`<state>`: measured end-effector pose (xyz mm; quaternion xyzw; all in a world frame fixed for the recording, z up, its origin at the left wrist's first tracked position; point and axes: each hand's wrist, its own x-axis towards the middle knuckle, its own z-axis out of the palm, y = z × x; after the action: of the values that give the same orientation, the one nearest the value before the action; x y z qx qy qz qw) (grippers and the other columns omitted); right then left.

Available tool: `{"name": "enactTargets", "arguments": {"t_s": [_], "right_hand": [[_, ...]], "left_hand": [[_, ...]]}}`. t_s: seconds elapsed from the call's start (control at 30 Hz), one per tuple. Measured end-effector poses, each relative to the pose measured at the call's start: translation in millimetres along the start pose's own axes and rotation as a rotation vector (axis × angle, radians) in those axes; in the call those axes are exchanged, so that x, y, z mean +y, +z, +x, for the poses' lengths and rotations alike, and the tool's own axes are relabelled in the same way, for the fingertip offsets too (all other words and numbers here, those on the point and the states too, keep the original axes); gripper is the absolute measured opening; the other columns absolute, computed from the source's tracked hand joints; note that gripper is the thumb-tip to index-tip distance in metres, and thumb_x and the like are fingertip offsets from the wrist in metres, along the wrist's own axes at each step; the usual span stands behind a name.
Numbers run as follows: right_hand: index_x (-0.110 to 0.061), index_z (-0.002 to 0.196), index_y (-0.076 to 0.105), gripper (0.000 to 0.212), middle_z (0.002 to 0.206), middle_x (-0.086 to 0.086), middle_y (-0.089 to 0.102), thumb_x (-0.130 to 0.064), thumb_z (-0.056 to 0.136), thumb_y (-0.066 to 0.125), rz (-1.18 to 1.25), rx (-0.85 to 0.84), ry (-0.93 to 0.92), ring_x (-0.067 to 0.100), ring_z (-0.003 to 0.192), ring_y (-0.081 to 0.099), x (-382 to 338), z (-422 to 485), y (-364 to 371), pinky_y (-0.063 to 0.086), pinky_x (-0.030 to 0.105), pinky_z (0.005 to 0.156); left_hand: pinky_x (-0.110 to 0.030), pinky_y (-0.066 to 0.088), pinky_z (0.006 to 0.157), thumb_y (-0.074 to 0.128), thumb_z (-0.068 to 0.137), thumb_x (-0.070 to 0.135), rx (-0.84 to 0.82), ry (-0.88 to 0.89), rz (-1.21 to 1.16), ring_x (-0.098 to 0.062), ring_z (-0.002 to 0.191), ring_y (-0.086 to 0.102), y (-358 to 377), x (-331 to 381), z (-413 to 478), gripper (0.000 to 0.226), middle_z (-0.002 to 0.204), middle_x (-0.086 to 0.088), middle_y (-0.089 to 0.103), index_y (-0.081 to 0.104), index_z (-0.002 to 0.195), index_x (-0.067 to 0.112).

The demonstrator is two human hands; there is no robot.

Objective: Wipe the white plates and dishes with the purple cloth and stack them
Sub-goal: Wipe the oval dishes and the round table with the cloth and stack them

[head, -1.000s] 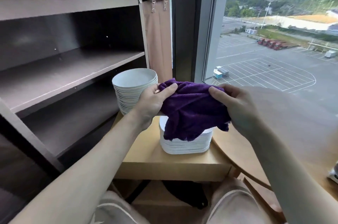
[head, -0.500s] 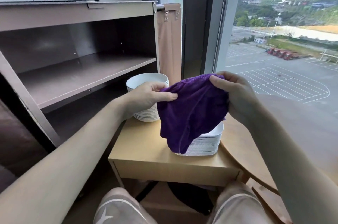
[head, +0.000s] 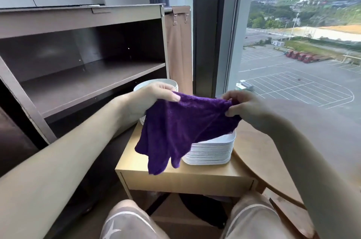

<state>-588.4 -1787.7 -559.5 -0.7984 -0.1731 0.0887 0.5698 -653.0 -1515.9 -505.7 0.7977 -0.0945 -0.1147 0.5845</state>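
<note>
The purple cloth (head: 181, 129) hangs spread out in the air between both hands, above the small wooden table (head: 187, 176). My left hand (head: 154, 96) pinches its upper left edge and my right hand (head: 244, 106) pinches its upper right edge. Behind the cloth's lower part, a stack of white square dishes (head: 211, 152) stands on the table's right side. A stack of white round bowls (head: 156, 84) stands at the table's back left, mostly hidden by my left hand and the cloth.
A dark brown open shelf unit (head: 82, 74) stands to the left of the table. A round wooden table (head: 259, 152) adjoins on the right, by a large window (head: 293, 63). A beige curtain panel (head: 179, 49) hangs behind the bowls. My knees (head: 132, 219) are below the table's front.
Both hands have pulled apart and stretched the cloth wider between them. It hung bunched over the square dishes before, and now it is spread with its lower edge dangling.
</note>
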Motion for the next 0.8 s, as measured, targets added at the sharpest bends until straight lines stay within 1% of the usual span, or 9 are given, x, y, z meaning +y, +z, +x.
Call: {"name": "enactTargets", "arguments": {"t_s": [0.1, 0.2, 0.27, 0.37, 0.47, 0.6, 0.7, 0.77, 0.8], "right_hand": [[-0.033, 0.068, 0.074, 0.034, 0.057, -0.010, 0.055, -0.006, 0.056, 0.057, -0.047, 0.025, 0.016, 0.008, 0.058, 0.053, 6.6, 1.8, 0.5, 0.042, 0.022, 0.055], [-0.038, 0.068, 0.075, 0.036, 0.054, -0.014, 0.059, -0.016, 0.056, 0.051, -0.129, 0.068, -0.002, 0.000, 0.051, 0.052, 14.4, 5.9, -1.0, 0.042, 0.016, 0.051], [-0.036, 0.068, 0.078, 0.038, 0.059, -0.009, 0.066, -0.016, 0.057, 0.047, -0.136, 0.079, -0.006, 0.003, 0.055, 0.057, 19.6, 7.2, -4.4, 0.048, 0.022, 0.059], [-0.027, 0.071, 0.080, 0.041, 0.066, 0.000, 0.070, -0.014, 0.055, 0.044, -0.090, 0.066, -0.009, 0.013, 0.061, 0.061, 25.3, 6.8, -2.3, 0.052, 0.030, 0.062], [-0.016, 0.081, 0.081, 0.040, 0.073, 0.006, 0.069, -0.017, 0.060, 0.047, 0.009, -0.029, -0.008, 0.018, 0.067, 0.061, 25.0, 3.7, 5.4, 0.051, 0.028, 0.061], [-0.025, 0.115, 0.074, 0.050, 0.100, -0.004, 0.072, -0.061, 0.084, 0.061, 0.059, -0.206, -0.054, 0.012, 0.090, 0.070, 19.3, -2.3, 18.0, 0.054, 0.022, 0.076], [-0.024, 0.122, 0.071, 0.044, 0.118, 0.005, 0.070, -0.043, 0.085, 0.083, -0.034, -0.185, -0.118, 0.016, 0.109, 0.069, 15.1, 2.9, 41.6, 0.056, 0.025, 0.090], [-0.014, 0.111, 0.075, 0.023, 0.114, 0.007, 0.068, -0.023, 0.091, 0.079, -0.197, -0.080, -0.222, 0.017, 0.110, 0.063, 13.8, 8.9, 51.1, 0.050, 0.024, 0.095], [-0.008, 0.106, 0.075, 0.015, 0.105, 0.007, 0.070, -0.015, 0.093, 0.075, -0.200, -0.049, -0.246, 0.018, 0.102, 0.063, 14.6, 11.2, 51.6, 0.050, 0.031, 0.091]], "left_hand": [[-0.041, 0.032, 0.070, 0.061, 0.062, 0.007, -0.046, 0.002, -0.002, -0.038, 0.086, 0.040, -4.1, 4.7, 1.8, 0.047, 0.099, -0.022, 0.047, 0.045, 0.093, -0.023], [-0.029, 0.041, 0.060, 0.061, 0.073, 0.001, -0.039, -0.014, 0.112, -0.025, 0.066, 0.052, -4.3, 11.7, 3.7, 0.016, 0.076, -0.015, 0.051, 0.051, 0.083, -0.006], [-0.027, 0.046, 0.059, 0.070, 0.087, -0.002, 0.028, -0.001, 0.266, -0.015, 0.061, 0.056, -0.5, 16.1, 5.2, 0.018, 0.073, -0.008, 0.057, 0.053, 0.083, 0.003], [-0.019, 0.043, 0.056, 0.071, 0.095, 0.017, 0.133, 0.062, 0.611, -0.004, 0.056, 0.055, 5.5, 16.4, 12.3, 0.016, 0.073, -0.001, 0.062, 0.058, 0.087, 0.012], [-0.009, 0.038, 0.051, 0.070, 0.096, 0.027, 0.185, 0.149, 0.752, 0.004, 0.053, 0.057, 10.7, 20.8, 17.1, 0.007, 0.069, 0.010, 0.064, 0.066, 0.092, 0.024], [-0.016, 0.045, 0.056, 0.070, 0.098, 0.029, 0.221, 0.218, 0.735, 0.001, 0.059, 0.060, 14.5, 25.8, 22.2, 0.020, 0.069, 0.007, 0.071, 0.076, 0.081, 0.019], [-0.030, 0.054, 0.066, 0.071, 0.097, 0.031, 0.245, 0.226, 0.641, -0.016, 0.068, 0.069, 18.0, 23.3, 25.8, 0.021, 0.081, -0.007, 0.076, 0.078, 0.087, 0.014], [-0.035, 0.057, 0.069, 0.072, 0.096, 0.031, 0.233, 0.197, 0.593, -0.021, 0.073, 0.072, 18.1, 18.8, 26.8, 0.019, 0.084, -0.007, 0.077, 0.078, 0.089, 0.014], [-0.033, 0.058, 0.067, 0.074, 0.094, 0.032, 0.222, 0.180, 0.578, -0.017, 0.072, 0.072, 16.2, 16.6, 26.5, 0.018, 0.082, -0.004, 0.077, 0.077, 0.088, 0.016]]}}
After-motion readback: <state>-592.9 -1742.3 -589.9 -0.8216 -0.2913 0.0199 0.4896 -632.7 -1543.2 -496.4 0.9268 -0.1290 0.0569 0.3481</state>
